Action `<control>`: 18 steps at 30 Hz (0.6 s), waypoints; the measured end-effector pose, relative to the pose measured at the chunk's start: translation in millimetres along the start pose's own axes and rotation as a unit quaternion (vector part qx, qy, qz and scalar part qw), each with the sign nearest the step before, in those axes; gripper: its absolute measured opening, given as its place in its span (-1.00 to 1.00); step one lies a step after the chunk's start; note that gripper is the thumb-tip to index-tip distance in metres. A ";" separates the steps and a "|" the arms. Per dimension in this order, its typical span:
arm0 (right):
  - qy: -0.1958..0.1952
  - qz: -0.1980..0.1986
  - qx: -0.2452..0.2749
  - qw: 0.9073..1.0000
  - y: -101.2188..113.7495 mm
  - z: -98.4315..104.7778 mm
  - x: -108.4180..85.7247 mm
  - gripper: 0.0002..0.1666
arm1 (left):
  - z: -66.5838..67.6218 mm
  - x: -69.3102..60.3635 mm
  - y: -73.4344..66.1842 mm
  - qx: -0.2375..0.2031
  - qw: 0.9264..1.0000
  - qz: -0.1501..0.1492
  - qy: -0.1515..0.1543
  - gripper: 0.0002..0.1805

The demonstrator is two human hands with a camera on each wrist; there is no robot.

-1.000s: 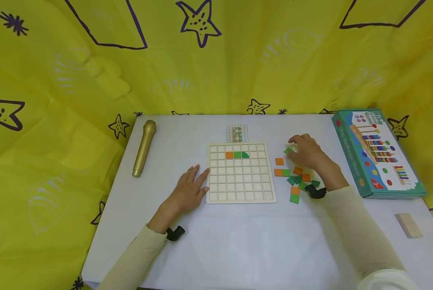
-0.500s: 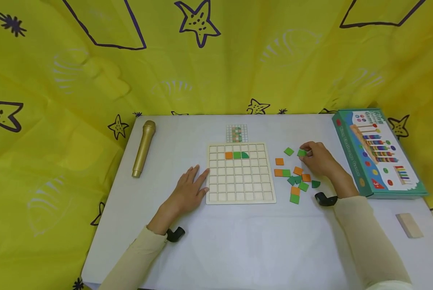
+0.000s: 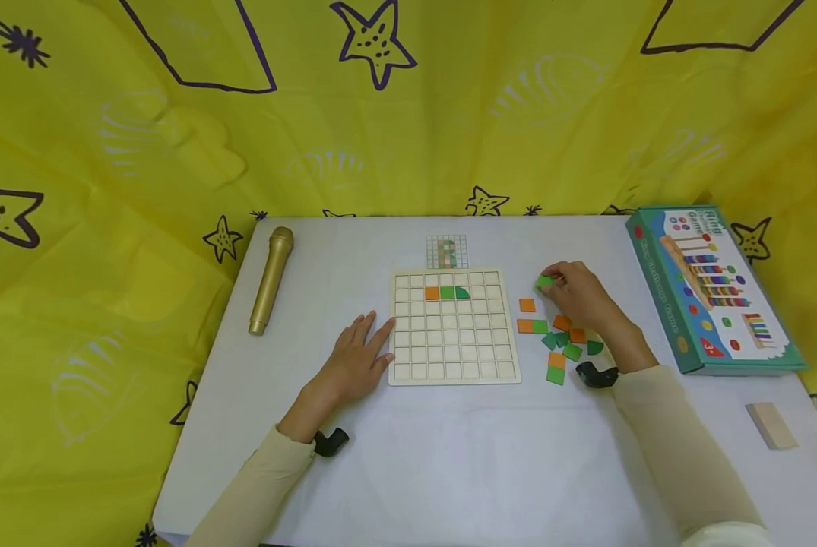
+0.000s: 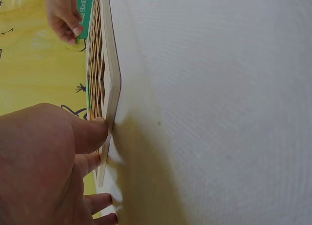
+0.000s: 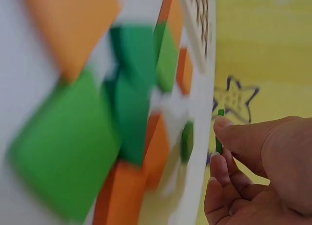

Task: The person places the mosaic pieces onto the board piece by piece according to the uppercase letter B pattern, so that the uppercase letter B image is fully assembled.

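Observation:
My right hand point(image 3: 581, 295) pinches a small green square tile point(image 5: 219, 142) between thumb and fingertips, raised off the table. Another green square tile point(image 5: 187, 141) lies on the cloth by those fingers; in the head view the hand and held tile partly cover it. My left hand point(image 3: 356, 361) lies with straight fingers spread, thumb and index finger touching the left edge of the wooden grid board point(image 3: 442, 334). One row of the board holds an orange square tile point(image 3: 432, 293), a green square tile point(image 3: 447, 292) and a dark green quarter-round tile point(image 3: 462, 292).
Loose orange and green tiles point(image 3: 562, 339) lie right of the board. A small pattern card point(image 3: 447, 251) sits behind it. To the left lies a gold microphone point(image 3: 272, 281); to the right are a game box point(image 3: 716, 292) and a wooden block point(image 3: 771, 425). A yellow curtain point(image 3: 408, 152) hangs behind.
My right hand first moved right and back, with a green tile in its fingers by half a second ago, then came left again over the other green tile. My left hand has stayed still.

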State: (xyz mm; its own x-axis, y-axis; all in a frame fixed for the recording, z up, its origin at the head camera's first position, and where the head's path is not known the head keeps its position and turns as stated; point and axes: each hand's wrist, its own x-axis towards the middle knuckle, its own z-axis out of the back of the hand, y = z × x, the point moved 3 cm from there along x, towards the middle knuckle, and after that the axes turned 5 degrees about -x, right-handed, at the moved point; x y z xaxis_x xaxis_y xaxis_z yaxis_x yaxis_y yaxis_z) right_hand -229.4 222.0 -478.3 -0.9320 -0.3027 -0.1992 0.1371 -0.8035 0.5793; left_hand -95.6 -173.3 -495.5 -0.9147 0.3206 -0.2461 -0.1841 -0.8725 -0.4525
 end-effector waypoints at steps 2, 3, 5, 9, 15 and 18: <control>0.009 0.011 0.008 1.000 16.7 -7.5 4.3 -0.53 | 0.4 -0.4 0.1 -0.001 1.000 0.000 -0.002 -0.31; 0.012 0.022 0.009 1.000 25.2 -12.3 6.6 -0.54 | 0.6 -0.6 0.2 -0.001 1.000 0.000 -0.004 -0.30; 0.023 0.041 0.011 0.999 42.6 -23.4 9.8 -0.55 | 0.4 -0.3 -0.1 -0.002 1.000 -0.002 -0.005 -0.30; 0.043 0.079 0.008 0.996 76.5 -49.4 15.8 -0.58 | -0.6 0.3 0.6 -0.001 1.000 -0.003 -0.009 -0.30; 0.047 0.133 -0.003 0.990 119.2 -79.4 20.6 -0.69 | -1.6 0.6 2.5 0.002 1.000 -0.001 -0.006 -0.32; 0.038 0.146 -0.014 0.988 130.6 -88.7 22.7 -0.80 | -2.1 0.9 2.9 0.002 1.000 -0.001 -0.007 -0.31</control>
State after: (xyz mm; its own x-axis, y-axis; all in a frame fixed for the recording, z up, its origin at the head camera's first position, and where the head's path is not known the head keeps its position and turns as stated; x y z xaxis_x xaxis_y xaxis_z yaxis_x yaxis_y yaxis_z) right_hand -202.9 64.6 -477.3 -0.8234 -0.5610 -0.0854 0.4074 -0.6891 0.5993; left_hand -96.2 -174.7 -498.8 -0.9191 0.3179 -0.2328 -0.1879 -0.8729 -0.4502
